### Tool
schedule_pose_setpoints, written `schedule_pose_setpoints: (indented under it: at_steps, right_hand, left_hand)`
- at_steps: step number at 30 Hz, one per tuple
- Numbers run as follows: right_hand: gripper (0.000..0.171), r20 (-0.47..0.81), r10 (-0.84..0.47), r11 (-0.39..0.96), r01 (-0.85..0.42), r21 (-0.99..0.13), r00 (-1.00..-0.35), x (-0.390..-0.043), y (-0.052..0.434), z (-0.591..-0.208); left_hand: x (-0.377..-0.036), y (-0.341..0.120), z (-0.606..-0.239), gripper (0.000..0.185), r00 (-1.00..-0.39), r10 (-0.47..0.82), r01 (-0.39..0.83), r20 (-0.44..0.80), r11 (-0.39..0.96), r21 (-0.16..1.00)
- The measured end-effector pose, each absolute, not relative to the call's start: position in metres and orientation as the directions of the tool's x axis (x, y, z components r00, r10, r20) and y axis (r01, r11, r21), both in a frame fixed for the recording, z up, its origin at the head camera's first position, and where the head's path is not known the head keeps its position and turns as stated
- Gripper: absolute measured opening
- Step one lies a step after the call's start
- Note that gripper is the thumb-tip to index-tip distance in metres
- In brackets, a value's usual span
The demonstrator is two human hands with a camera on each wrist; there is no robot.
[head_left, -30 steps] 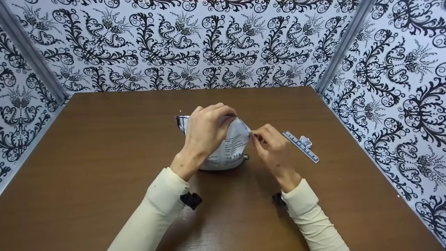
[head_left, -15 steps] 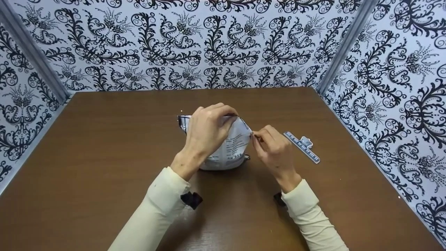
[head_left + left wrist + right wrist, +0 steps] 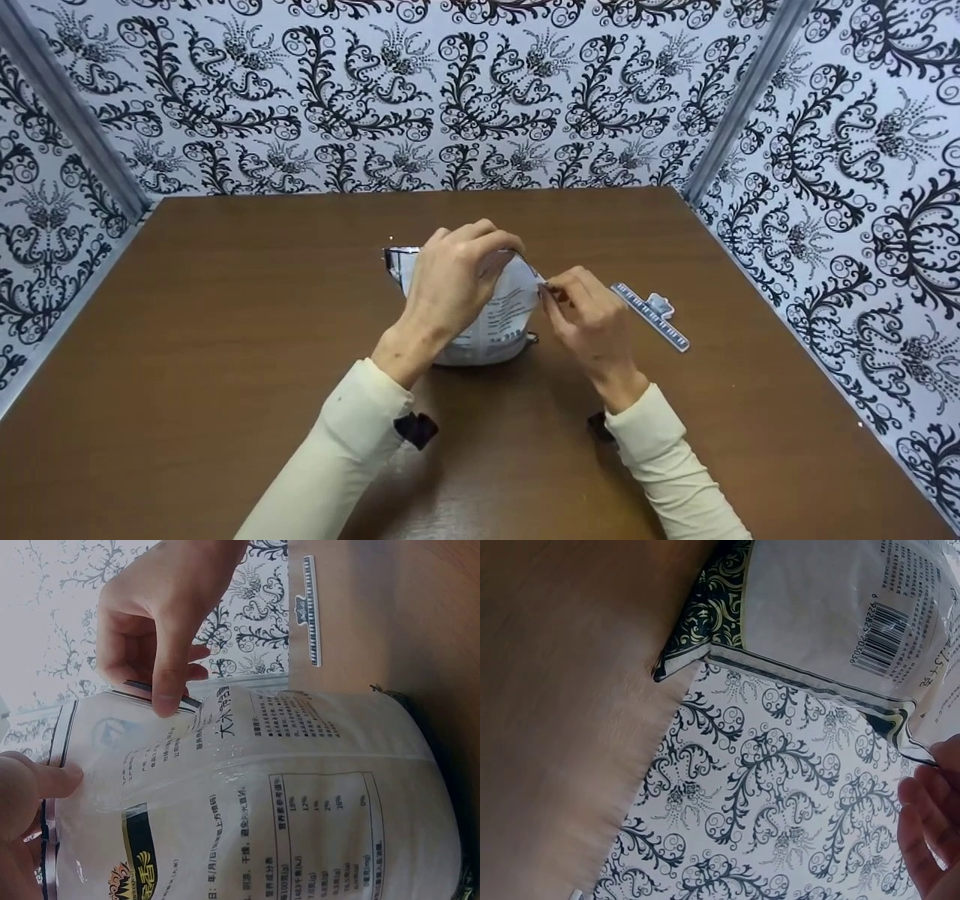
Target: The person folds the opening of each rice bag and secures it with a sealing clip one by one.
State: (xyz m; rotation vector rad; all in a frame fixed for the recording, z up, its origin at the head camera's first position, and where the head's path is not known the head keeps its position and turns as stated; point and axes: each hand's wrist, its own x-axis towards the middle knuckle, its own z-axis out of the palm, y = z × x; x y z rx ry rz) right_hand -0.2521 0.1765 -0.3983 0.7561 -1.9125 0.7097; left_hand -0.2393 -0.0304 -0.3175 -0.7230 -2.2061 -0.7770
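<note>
The white pouch stands between both hands: left hand grips its top, right hand pinches its corner (clip just beyond).

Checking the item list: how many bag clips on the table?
1. The bag clip lies flat on the table, just right of the right hand, apart from the bag. The bag could hide another.

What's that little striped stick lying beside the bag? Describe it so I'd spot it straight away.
On the brown table, look just right of the white bag and the right hand. The clip lies flat and untouched, a slim pale bar with ruler-like marks and a small tab on one side.
</note>
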Motion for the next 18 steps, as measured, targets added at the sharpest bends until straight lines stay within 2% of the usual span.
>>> schedule_pose_setpoints:
  at_steps: [6, 10, 14, 18]
  right_hand:
    - [0.011, 0.911, -0.258, 0.671, -0.738, -0.072, -0.323, -0.2534, 0.1773, -0.3972]
    - [0.012, 0.913, -0.267, 0.668, -0.742, -0.056, -0.309, -0.2536, 0.1780, -0.3987]
    - [0.014, 0.916, -0.263, 0.663, -0.746, -0.057, -0.304, -0.2535, 0.1779, -0.3996]
    - [0.014, 0.909, -0.246, 0.646, -0.756, -0.104, -0.335, -0.2528, 0.1765, -0.3990]
  left_hand:
    - [-0.2392, -0.0315, -0.3168, 0.011, -0.626, 0.247, 0.660, 0.740, 0.674, 0.333]
    - [-0.2386, -0.0320, -0.3174, 0.011, -0.634, 0.233, 0.656, 0.738, 0.668, 0.352]
    - [-0.2382, -0.0319, -0.3181, 0.011, -0.630, 0.228, 0.658, 0.742, 0.663, 0.355]
    - [-0.2386, -0.0316, -0.3188, 0.011, -0.614, 0.229, 0.661, 0.755, 0.672, 0.334]
